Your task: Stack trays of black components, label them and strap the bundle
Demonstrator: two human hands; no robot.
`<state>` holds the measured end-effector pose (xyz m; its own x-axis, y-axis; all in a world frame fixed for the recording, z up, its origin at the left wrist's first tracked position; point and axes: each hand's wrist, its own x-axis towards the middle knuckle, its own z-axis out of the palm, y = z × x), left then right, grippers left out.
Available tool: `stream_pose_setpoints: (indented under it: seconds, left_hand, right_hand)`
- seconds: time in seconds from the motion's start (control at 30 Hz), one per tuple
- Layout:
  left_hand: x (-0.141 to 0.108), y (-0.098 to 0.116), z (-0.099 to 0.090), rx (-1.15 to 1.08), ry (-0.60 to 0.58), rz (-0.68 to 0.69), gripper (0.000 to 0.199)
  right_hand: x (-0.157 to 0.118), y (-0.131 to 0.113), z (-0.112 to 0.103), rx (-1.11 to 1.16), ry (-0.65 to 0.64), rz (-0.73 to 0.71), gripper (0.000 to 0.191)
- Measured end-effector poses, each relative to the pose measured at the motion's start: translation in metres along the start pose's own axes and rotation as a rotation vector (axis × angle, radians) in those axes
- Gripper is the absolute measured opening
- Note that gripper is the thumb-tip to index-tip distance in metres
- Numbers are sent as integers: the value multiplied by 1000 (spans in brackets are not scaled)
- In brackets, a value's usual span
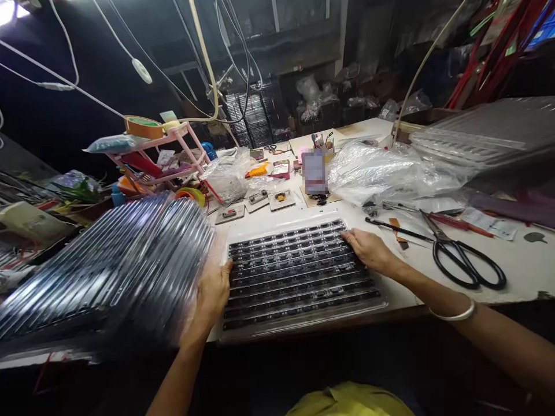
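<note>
In front of me lies a clear plastic tray (303, 330) filled with rows of dark strips (299, 277) that carry small light marks. My left hand (213, 293) grips the tray's left edge, its thumb resting on the rim. At the upper right edge, my right hand (368, 249) has its fingers closed on the same tray. The undersides of both hands are hidden. Close beside my left hand stands a tall stack of clear plastic trays (113, 260), blurred at its near side.
Black-handled scissors (468, 263) lie right of the tray, near a thin black-handled tool (399, 228). Crumpled plastic bags (385, 170) spread behind. A pink rack (160, 144) holds a tape roll (143, 127). Several small square pieces (281, 200) sit beyond the tray. Cables (214, 69) hang overhead.
</note>
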<state>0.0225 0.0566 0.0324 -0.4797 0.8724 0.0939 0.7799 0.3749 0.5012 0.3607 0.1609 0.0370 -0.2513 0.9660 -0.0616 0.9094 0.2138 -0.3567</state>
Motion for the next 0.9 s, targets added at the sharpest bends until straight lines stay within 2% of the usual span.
stream_pose_setpoints:
  seconds: [0.1, 0.17, 0.23, 0.3, 0.37, 0.4, 0.47, 0.53, 0.6, 0.7, 0.77, 0.83, 0.9]
  left_hand:
    - [3, -11, 19, 82, -55, -8, 46]
    - [1, -14, 24, 120, -91, -28, 44]
    - [-5, -14, 25, 152, -127, -6, 52]
    - [-13, -10, 25, 240, -148, 83, 55]
    - [-20, -6, 27, 372, -126, 181, 50]
    - [-23, -5, 29, 423, -97, 223, 49]
    - [-24, -6, 35, 419, -56, 294, 47]
    - [-23, -11, 41, 313, -77, 351, 48]
    - [-20, -18, 46, 201, -124, 362, 52]
    - [-18, -26, 49, 144, -138, 348, 59]
    - [-18, -28, 50, 164, -138, 346, 61]
    - [-18, -28, 51, 199, -136, 339, 61]
    - [-18, -29, 52, 205, -131, 322, 60]
  right_hand:
    - [1, 0, 14, -102, -68, 48, 44]
    - [-2, 1, 17, -154, -100, 82, 46]
    - [-8, 1, 19, -230, -59, 57, 49]
    - [-13, -1, 22, -326, 57, -103, 48]
    - [-14, -6, 29, -379, 114, -359, 48]
    - [-14, -10, 33, -371, 82, -478, 51]
    - [-9, -18, 42, -314, -50, -626, 60]
    - [-3, -25, 48, -258, -155, -673, 67]
    - [3, -27, 49, -219, -191, -678, 68]
    - [9, -22, 38, -137, -206, -712, 57]
    - [13, -15, 27, -88, -123, -703, 43]
    - [16, -11, 18, -125, -31, -695, 32]
    - [19, -12, 15, -249, -18, -734, 24]
